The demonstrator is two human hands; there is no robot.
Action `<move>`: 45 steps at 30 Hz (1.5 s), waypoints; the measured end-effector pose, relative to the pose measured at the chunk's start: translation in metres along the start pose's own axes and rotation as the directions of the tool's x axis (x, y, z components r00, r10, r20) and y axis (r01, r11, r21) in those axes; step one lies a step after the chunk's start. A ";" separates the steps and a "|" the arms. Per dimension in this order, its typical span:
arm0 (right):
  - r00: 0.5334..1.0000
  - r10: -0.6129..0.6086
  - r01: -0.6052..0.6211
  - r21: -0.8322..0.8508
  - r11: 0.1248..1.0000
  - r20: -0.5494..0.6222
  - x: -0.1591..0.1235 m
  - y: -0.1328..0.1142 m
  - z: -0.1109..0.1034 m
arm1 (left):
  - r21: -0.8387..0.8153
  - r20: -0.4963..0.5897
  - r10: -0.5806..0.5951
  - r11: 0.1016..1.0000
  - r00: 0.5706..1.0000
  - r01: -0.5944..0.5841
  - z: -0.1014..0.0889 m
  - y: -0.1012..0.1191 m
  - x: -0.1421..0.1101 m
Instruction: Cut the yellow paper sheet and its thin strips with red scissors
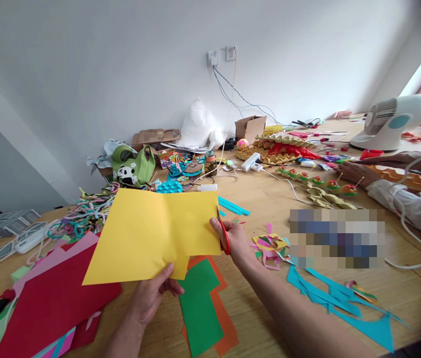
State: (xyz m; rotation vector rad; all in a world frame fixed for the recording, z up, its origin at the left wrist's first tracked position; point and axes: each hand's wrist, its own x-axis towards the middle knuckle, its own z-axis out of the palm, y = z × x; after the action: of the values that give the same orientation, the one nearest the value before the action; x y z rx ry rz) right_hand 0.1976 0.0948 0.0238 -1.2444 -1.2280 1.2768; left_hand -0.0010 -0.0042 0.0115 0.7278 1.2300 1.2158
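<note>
My left hand (154,293) grips a large sheet of yellow paper (139,233) by its lower edge, thumb on top. The sheet has a notch at its lower right and a soft crease down the middle. In my right hand (233,236) are red-handled scissors (225,233), at the sheet's right edge; whether the blades are apart I cannot tell. Below the sheet, green paper (201,308) lies on orange paper (229,328), both with cut corners. Dark red paper (61,293) sits at the left in a pile of coloured sheets.
Blue paper strips (330,293) and small coloured scraps (270,243) lie to the right. A white cable (412,266) loops across the table. At the far right, another person's hand (358,176) rests near egg-carton pieces (315,181). A white fan (393,122) stands behind.
</note>
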 end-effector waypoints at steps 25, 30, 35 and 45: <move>1.000 -0.018 0.018 0.021 1.000 -0.001 -0.003 -0.004 0.000 | -0.024 -0.043 0.015 1.000 0.999 -0.016 0.005 -0.001 0.002; 1.000 -0.030 0.030 0.055 0.998 -0.004 -0.003 -0.002 0.001 | -0.007 -0.047 0.004 1.000 0.999 -0.004 0.006 0.000 0.001; 0.999 -0.033 0.033 0.049 0.998 -0.008 -0.001 0.003 0.000 | 0.017 -0.077 0.024 1.000 0.997 -0.023 0.011 0.001 -0.002; 0.999 -0.020 0.021 0.017 1.000 -0.041 -0.003 0.000 0.000 | 0.033 -0.096 0.040 0.999 0.995 -0.037 0.013 0.001 -0.002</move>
State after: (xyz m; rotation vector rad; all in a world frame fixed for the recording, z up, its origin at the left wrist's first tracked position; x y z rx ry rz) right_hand 0.1981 0.0922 0.0244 -1.2364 -1.1952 1.2388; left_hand 0.0110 -0.0034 0.0160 0.7252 1.3222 1.2788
